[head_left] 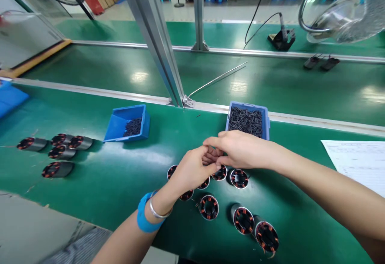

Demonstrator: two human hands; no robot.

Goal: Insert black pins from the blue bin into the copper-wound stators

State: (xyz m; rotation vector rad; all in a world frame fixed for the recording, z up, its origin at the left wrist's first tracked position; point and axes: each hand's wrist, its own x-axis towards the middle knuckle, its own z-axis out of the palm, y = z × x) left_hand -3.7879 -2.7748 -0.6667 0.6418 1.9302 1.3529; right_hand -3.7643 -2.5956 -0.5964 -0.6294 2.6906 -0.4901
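My left hand (191, 168), with a blue band and a silver bangle at its wrist, is curled with its palm turned inward. Touching its fingers is my right hand (236, 148), whose thumb and fingertips are closed together. Whatever lies between the fingers is hidden or too small to name. Below the hands stand several motor stators (209, 207) with copper windings, some partly covered by my left hand. Just behind my right hand is a blue bin (265, 113) full of small black pin-like pieces (245, 120).
Another blue bin (118, 125) with fewer black pieces lies left of centre. More stators (60, 169) lie on their sides at the far left. A metal post (156, 35) rises behind the bins, near a thin rod (218, 79). Paper sheets (357, 160) lie at right.
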